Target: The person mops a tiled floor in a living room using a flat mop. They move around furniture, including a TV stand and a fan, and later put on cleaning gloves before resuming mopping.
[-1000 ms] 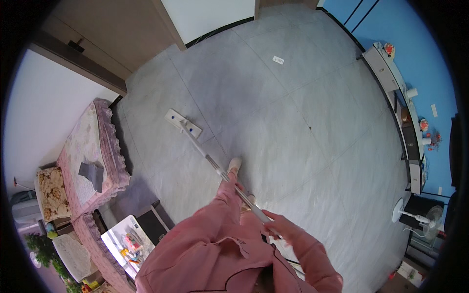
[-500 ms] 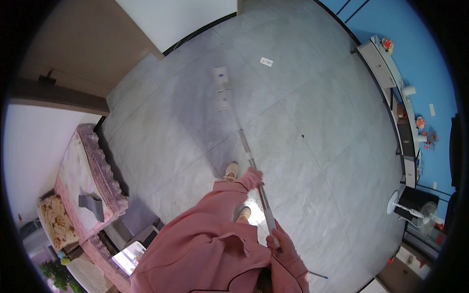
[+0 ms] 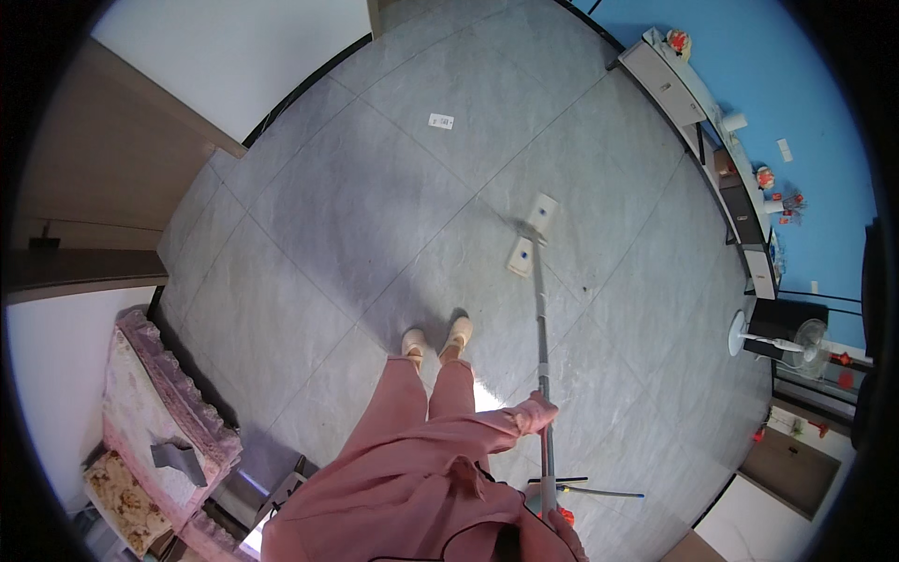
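Note:
A flat mop [image 3: 542, 323] with a long grey pole stretches out ahead of me. Its two-part white head [image 3: 523, 256] lies flat on the grey tiles. Partway down the pole, my left hand [image 3: 537, 412] is wrapped round it, the arm reaching across my body. Lower, near the bottom edge, my right hand [image 3: 566, 536] is at the grip end, closed round it and partly cut off by my sleeve. A small dark speck [image 3: 585, 289] lies on the floor to the right of the mop head.
A white paper-like card [image 3: 441, 121] lies on the floor ahead. Along the right wall stand a long low cabinet [image 3: 667, 86] and a white fan [image 3: 773, 343]. A bed with pink frilled cover [image 3: 140, 403] is at the left. A thin rod with a blue tip [image 3: 604, 492] shows beside my right hand.
The mop head has swung right and closer to me, nearing the dark speck. Both hands have moved right and lower with the pole. My feet have come side by side and the view has turned.

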The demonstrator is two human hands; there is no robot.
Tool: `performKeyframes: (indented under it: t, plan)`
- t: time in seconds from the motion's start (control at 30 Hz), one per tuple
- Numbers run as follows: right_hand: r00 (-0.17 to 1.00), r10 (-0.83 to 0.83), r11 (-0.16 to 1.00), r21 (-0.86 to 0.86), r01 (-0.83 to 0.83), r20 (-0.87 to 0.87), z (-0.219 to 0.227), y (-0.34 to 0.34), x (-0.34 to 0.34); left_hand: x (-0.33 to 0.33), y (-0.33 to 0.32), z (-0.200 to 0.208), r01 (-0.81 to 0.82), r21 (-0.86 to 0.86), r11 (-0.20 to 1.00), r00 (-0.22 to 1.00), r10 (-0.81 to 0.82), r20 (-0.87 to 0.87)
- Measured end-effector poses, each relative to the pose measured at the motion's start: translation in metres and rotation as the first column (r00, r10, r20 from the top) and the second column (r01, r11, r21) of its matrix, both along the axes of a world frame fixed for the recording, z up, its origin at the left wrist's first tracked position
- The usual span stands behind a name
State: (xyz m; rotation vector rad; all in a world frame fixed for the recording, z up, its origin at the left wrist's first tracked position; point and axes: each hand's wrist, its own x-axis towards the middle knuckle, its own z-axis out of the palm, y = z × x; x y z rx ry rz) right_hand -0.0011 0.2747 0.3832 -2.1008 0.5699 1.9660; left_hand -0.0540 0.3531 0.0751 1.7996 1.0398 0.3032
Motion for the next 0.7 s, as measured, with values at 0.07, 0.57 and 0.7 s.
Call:
performKeyframes:
  t: [0.07, 0.57, 0.7]
  plan:
    - [0.987, 0.14, 0.99, 0.012, -0.14, -0.077, -0.006, 0.019, -0.002, -0.029, -0.01, -0.001, -0.15, -0.191, 0.97, 0.979, 0.173, 0.111]
    - [0.438, 0.808, 0.589, 0.524, -0.616, -0.394, -0.119, 0.227, -0.144, -0.334, 0.073, -0.12, -0.642, -0.762, -0.087, 0.156, 0.958, -0.241]
    - [0.647, 0.606, 0.787, 0.468, -0.403, -0.462, -0.129, 0.26, -0.149, -0.347, 0.181, -0.051, -0.665, -0.746, 0.037, 0.384, 0.873, -0.3]
